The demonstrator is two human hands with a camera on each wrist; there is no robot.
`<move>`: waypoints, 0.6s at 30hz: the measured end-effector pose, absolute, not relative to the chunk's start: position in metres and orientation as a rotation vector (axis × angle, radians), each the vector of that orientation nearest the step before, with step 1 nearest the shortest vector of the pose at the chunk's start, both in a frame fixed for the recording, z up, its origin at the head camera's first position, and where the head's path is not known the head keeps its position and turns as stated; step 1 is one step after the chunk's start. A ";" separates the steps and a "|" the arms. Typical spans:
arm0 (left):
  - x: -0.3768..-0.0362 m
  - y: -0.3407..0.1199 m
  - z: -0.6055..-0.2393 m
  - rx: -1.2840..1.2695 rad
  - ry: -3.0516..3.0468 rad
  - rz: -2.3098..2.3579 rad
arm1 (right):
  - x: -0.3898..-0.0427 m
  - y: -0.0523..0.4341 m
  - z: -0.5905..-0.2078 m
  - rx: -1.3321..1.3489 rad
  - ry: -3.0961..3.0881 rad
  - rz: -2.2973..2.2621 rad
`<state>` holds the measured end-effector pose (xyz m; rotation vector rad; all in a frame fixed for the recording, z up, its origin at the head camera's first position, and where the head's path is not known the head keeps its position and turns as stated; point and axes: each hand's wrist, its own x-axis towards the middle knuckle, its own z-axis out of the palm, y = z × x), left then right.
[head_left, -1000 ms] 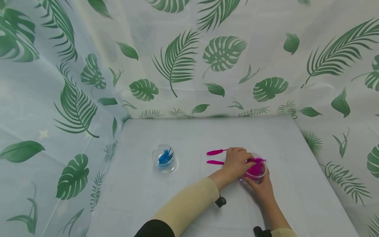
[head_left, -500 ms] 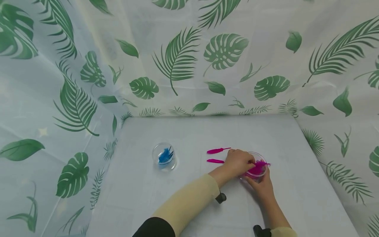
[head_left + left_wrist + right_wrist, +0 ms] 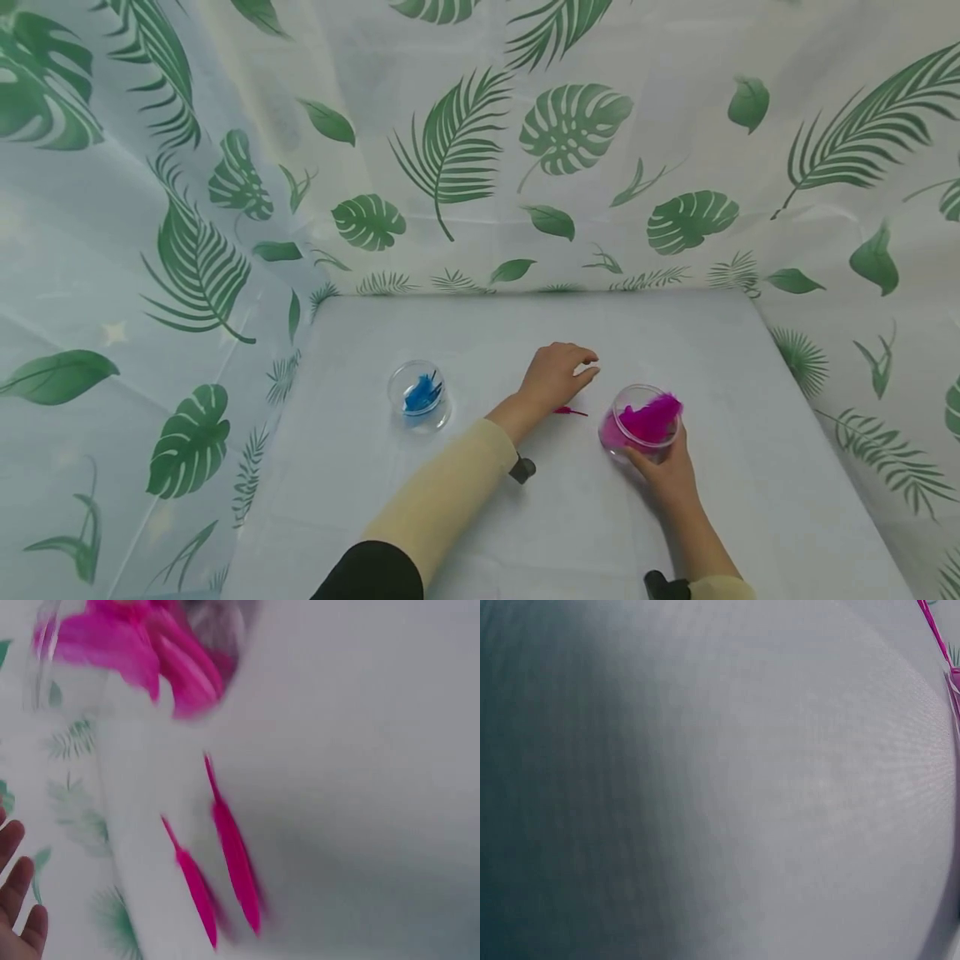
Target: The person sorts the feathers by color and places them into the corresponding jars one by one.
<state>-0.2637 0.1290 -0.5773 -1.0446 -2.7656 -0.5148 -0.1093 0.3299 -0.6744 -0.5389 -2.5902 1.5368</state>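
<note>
My left hand (image 3: 557,375) hovers over the white table with loosely bent fingers and holds nothing. Beneath it lie two magenta feathers, mostly covered in the head view; the left wrist view shows the longer feather (image 3: 236,862) beside the shorter feather (image 3: 196,900). At the right, my right hand (image 3: 671,475) grips the side of a clear round jar (image 3: 611,442). Magenta feathers (image 3: 651,419) fill that jar, and one fluffy tip rises above its rim. In the right wrist view a blurred pale surface hides the hand.
A second clear jar (image 3: 431,423) stands to the left on the table (image 3: 337,500), with blue feathers (image 3: 422,395) inside. A leaf-printed curtain (image 3: 480,167) hangs behind the table and along its sides.
My left hand has left the jar's mouth and moved left, over the two loose feathers. A magenta feather now stands higher above the rim. My right hand keeps its grip on the jar.
</note>
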 end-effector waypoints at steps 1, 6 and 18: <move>-0.266 0.125 -0.580 -1.039 -2.791 -0.505 | -0.109 0.330 -0.675 -0.536 -2.585 1.538; -0.270 0.109 -0.590 -1.045 -2.916 -0.440 | -0.109 0.332 -0.676 -0.518 -2.569 1.539; -0.259 0.103 -0.610 -1.233 -3.029 -0.154 | -0.110 0.332 -0.679 -0.535 -2.577 1.551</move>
